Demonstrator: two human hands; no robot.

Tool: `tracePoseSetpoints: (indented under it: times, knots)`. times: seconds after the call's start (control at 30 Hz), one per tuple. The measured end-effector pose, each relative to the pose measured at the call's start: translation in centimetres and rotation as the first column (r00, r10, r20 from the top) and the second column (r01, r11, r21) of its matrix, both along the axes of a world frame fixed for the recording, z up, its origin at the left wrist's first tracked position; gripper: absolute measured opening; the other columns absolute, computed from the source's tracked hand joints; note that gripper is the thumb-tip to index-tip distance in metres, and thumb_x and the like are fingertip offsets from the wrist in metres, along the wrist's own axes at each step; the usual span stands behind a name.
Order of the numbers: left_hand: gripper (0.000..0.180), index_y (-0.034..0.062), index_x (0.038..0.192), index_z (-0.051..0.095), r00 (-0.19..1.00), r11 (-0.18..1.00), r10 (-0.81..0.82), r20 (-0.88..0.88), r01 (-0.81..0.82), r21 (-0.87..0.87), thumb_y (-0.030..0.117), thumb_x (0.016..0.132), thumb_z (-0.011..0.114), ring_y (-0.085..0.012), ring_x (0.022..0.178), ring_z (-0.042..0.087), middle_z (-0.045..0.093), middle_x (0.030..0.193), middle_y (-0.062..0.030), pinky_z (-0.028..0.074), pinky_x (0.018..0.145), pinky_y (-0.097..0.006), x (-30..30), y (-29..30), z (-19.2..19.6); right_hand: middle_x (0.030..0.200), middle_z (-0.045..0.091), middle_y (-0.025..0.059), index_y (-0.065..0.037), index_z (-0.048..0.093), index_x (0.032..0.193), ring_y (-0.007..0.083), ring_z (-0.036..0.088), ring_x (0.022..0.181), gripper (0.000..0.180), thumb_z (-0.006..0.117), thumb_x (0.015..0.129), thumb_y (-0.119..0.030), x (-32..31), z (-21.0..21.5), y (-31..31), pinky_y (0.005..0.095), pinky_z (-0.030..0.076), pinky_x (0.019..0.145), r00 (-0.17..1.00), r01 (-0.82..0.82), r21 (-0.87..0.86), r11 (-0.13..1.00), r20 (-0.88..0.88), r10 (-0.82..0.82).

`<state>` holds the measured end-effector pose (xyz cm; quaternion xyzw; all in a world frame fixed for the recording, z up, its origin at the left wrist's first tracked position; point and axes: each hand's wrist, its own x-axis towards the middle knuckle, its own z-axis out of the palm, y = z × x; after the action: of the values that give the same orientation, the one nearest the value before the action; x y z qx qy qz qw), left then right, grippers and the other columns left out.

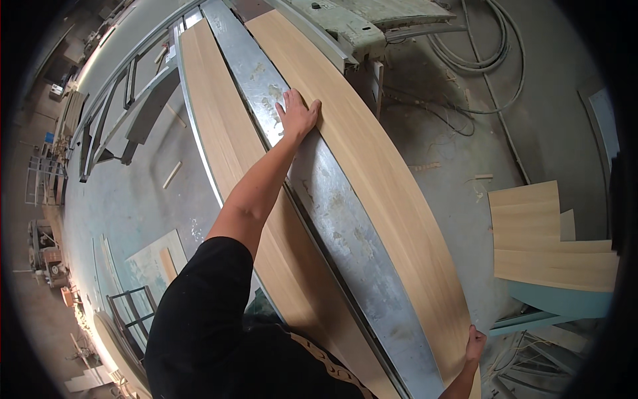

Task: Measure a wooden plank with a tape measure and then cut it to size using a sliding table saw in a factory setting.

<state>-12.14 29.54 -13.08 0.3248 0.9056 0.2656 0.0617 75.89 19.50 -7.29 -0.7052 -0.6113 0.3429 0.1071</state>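
Note:
Two long wood-grain boards lie lengthwise on a saw table, with its bare metal strip between them. My left hand reaches far forward and rests with fingers spread at the inner edge of the right board, its fingertips toward the metal and its thumb over the board. Close to my body, my right hand is closed at the outer edge of that same board; its fingers are partly hidden. The left board lies under my left forearm, and neither hand grips it.
A metal frame extends at the far left. Machine housing stands beyond the right board. Coiled hose and scraps lie on the floor. Cut panels rest at the right, near a teal metal piece. A dark rack stands lower left.

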Motion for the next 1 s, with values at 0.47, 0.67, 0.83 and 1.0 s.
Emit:
tracePoseSetpoints:
  times: [0.47, 0.67, 0.83, 1.0]
  knots:
    - [0.078, -0.0041, 0.139, 0.037, 1.000, 0.984, 0.002, -0.009, 0.000, 0.179, 0.048, 0.088, 0.065, -0.0361, 0.150, 0.028, 0.040, 0.151, -0.0235, 0.011, 0.123, -0.057, -2.4, 2.0, -0.1, 0.062, 0.030, -0.0063, -0.008, 0.030, 0.066, 0.0094, 0.026, 0.063, 0.056, 0.064, 0.100, -0.036, -1.8, 0.5, 1.7, 0.0358, 0.019, 0.054, 0.999, -0.042, 0.004, 0.999, 0.021, 0.042]
    - [0.077, -0.0026, 0.141, 0.038, 0.999, 0.994, -0.035, 0.022, 0.032, 0.106, 0.047, 0.088, 0.064, -0.0347, 0.150, 0.028, 0.038, 0.153, -0.0228, 0.012, 0.123, -0.057, -3.2, 2.5, 0.6, 0.060, 0.028, -0.0064, -0.010, 0.028, 0.063, 0.0083, 0.025, 0.060, 0.056, 0.065, 0.100, -0.029, -2.7, 0.4, 1.9, 0.0354, 0.017, 0.053, 1.000, -0.013, 0.018, 1.000, 0.005, 0.012]
    - [0.084, -0.0039, 0.147, 0.034, 1.000, 0.994, -0.011, -0.029, 0.014, 0.105, 0.050, 0.089, 0.062, -0.0348, 0.152, 0.024, 0.034, 0.158, -0.0249, 0.009, 0.124, -0.056, -5.1, 1.9, 0.2, 0.061, 0.030, -0.0063, -0.008, 0.030, 0.062, 0.0094, 0.026, 0.062, 0.059, 0.064, 0.101, -0.036, -4.5, 0.2, 2.5, 0.0353, 0.019, 0.054, 0.999, -0.051, -0.004, 0.999, 0.005, 0.052]
    - [0.085, -0.0043, 0.148, 0.032, 1.000, 0.994, -0.015, -0.019, 0.017, 0.107, 0.050, 0.090, 0.061, -0.0343, 0.154, 0.022, 0.031, 0.160, -0.0256, 0.008, 0.125, -0.055, -5.5, 2.5, -0.2, 0.060, 0.029, -0.0068, -0.010, 0.029, 0.062, 0.0079, 0.026, 0.060, 0.056, 0.065, 0.100, -0.029, -5.1, 0.8, 2.6, 0.0345, 0.017, 0.053, 0.999, -0.027, 0.023, 0.999, -0.024, 0.028]
